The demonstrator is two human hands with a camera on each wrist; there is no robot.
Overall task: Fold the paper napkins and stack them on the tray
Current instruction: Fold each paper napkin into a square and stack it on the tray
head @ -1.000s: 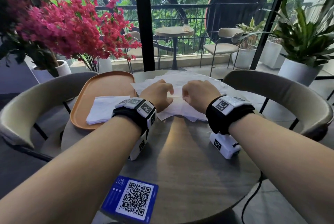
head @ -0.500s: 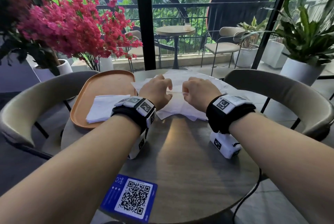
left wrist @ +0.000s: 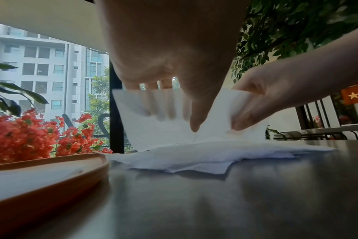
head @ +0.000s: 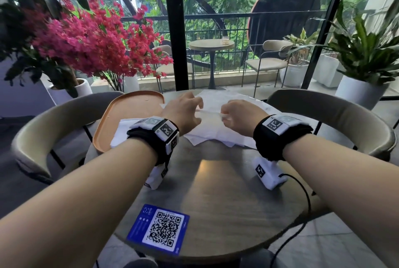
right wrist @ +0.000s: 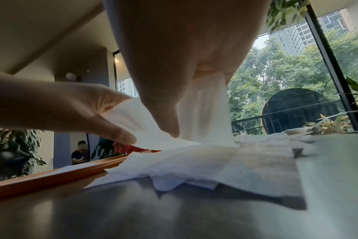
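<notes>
- While both hands worked over the round table [head: 216,192] in the head view, the left hand [head: 183,112] and the right hand [head: 239,114] each held one end of a raised napkin [head: 210,112] above the loose pile of napkins [head: 216,133]. The orange tray [head: 121,120] lay just left of the pile, with folded napkins [head: 123,129] already on its near half. A blue QR card [head: 159,228] sat near the table's front edge.
- Seen from the left wrist, the left hand [left wrist: 170,64] had its fingers behind the lifted sheet [left wrist: 159,127] and its thumb in front, pinching the paper; the right hand [left wrist: 276,97] pinched the opposite corner. The sheet stood nearly upright, its lower edge touching the pile [left wrist: 204,160], and the tray's rim [left wrist: 71,171] was close by.
- Seen from the right wrist, the right hand [right wrist: 184,64] gripped the sheet [right wrist: 204,116] between thumb and fingers, while the left hand [right wrist: 71,106] nipped the other end. Ragged corners of the pile [right wrist: 194,169] spread over the table.
- Judging from this, the step was lifting one sheet free to fold it. Doing it well would call for light, even pinches at matching corners so the thin paper did not tear, checking that only one layer came away, then bringing edge to edge squarely before creasing.
</notes>
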